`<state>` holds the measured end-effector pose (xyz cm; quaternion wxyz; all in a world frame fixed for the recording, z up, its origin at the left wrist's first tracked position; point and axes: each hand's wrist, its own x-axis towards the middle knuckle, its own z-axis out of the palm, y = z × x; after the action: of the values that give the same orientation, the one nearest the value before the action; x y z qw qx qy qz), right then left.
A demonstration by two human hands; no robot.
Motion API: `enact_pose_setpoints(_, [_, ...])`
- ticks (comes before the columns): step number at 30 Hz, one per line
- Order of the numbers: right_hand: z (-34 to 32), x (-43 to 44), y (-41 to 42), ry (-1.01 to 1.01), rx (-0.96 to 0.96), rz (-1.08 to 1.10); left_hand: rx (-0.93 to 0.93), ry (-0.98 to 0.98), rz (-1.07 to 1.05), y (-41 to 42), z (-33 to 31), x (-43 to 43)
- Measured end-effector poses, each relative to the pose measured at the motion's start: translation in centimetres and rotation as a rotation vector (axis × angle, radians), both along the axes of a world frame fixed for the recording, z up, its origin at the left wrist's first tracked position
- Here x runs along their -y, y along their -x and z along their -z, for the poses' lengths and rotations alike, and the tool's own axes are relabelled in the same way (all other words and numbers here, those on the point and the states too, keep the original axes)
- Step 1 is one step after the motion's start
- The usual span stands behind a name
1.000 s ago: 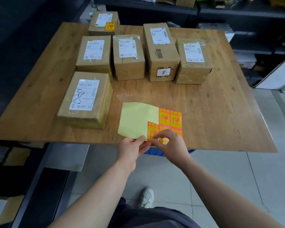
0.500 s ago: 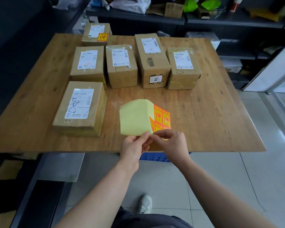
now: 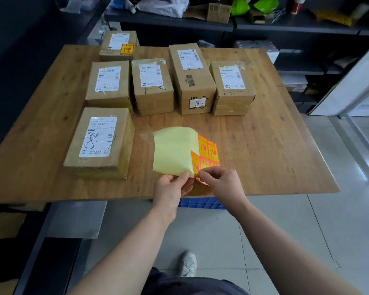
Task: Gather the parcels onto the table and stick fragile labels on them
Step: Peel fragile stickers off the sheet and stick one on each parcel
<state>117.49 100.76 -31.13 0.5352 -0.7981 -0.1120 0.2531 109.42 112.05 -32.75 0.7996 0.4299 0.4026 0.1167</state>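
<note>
Several brown cardboard parcels lie on the wooden table (image 3: 264, 145). The far-left parcel (image 3: 118, 45) carries an orange fragile label (image 3: 127, 49). A nearer row holds four more parcels, and a big parcel (image 3: 99, 143) lies at the front left. Over the table's front edge I hold a yellow label sheet (image 3: 175, 152) with orange fragile labels (image 3: 208, 152) on its right part. My left hand (image 3: 172, 187) pinches the sheet's lower edge. My right hand (image 3: 222, 182) pinches an orange label (image 3: 201, 181) partly peeled at the sheet's bottom corner.
Dark shelves (image 3: 264, 26) with bags and clutter stand behind the table. A blue crate (image 3: 200, 203) sits under the front edge. A white panel (image 3: 354, 86) leans at the right. Dark units (image 3: 41, 252) stand at the left, and tiled floor lies below.
The sheet has lifted off the table and curled upright. My right hand has pulled one label partly off its bottom corner. The view has tilted up.
</note>
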Motion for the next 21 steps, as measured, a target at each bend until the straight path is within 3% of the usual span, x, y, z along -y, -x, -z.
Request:
enact_pose_setpoints(6, [0.04,-0.25,0.18,-0.045,-0.001,-0.035,0.075,0.09,-0.024,-0.19,-0.14,0.01])
enact_pose_setpoints(21, [0.05,-0.27,-0.34,-0.019,0.046,-0.049,0.062,-0.032,0.032,-0.02,-0.3,-0.01])
